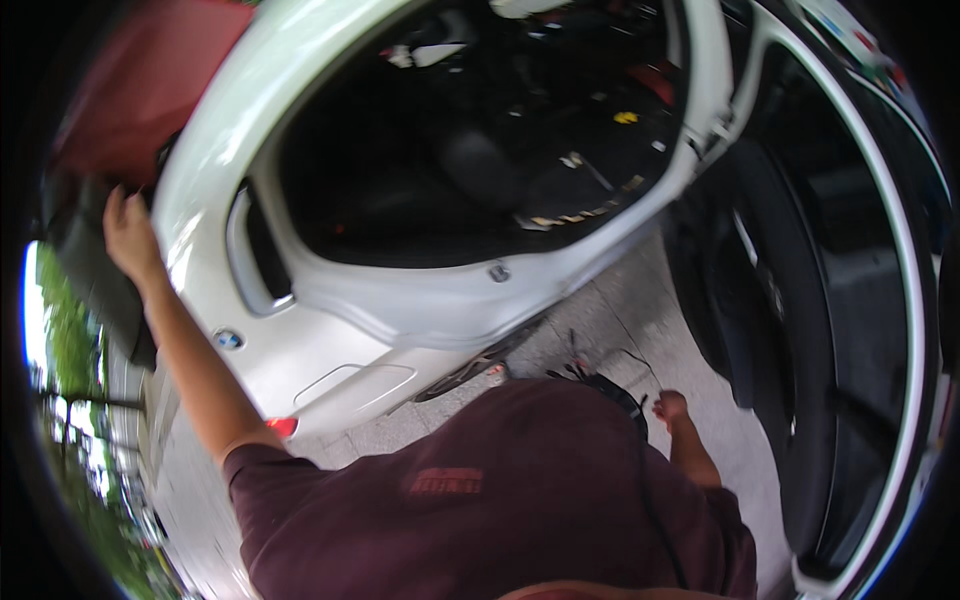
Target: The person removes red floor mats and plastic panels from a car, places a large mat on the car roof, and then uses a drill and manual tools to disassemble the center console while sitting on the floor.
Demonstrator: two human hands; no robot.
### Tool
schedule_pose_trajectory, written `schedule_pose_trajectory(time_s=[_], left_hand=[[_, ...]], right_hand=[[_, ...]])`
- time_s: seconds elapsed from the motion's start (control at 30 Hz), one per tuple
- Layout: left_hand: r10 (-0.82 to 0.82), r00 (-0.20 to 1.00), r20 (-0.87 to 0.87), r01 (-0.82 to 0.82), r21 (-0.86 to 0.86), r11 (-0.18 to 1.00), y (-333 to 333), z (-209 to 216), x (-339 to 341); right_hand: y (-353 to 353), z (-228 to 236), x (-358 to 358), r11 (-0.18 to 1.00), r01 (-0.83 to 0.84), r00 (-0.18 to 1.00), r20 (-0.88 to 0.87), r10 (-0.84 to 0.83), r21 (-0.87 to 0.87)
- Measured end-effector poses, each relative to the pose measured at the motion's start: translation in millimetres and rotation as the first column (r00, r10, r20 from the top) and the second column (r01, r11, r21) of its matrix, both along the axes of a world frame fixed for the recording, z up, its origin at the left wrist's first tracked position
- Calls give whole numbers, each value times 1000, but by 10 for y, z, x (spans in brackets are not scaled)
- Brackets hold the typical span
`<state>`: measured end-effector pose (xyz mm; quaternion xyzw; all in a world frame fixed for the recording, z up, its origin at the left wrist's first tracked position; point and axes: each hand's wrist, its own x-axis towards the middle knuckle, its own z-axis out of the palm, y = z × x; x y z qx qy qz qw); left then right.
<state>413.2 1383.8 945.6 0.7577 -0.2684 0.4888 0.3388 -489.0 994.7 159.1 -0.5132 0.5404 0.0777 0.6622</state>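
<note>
Head view: my left hand [132,240] is raised at far left, fingers stretched upward and slightly apart, against a dark grey, smooth, elongated panel [100,270] beside the glossy white car body [320,355]; I can't tell whether they grip it. My right hand [672,405] is low on the right, fingers curled, just beside a black bundle with thin cords [612,390]; whether it holds anything I can't tell.

I'd judge the panel stiff, perhaps slippery across its face, so best held by an edge; the bundle probably light and bendy, best gathered at its body.

The panel's long axis slopes from upper left downward, slightly rightward, its narrower end pointing down.
</note>
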Motion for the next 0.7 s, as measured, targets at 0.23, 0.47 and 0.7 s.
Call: schedule_pose_trajectory(time_s=[0.23,0.47,0.7], left_hand=[[-333,903,-271,397,234,888,-1083,-1573,-2681],[-357,443,-822,851,260,457,-1476,-3498,-3844],[-79,242,-967,950,219,223,-1753,-4223,-3783]], right_hand=[[-40,378,382,938,305,936,-233,-264,163],[-154,721,678,928,332,926,-243,-288,169],[-319,675,647,866,461,887,-88,-453,193]])
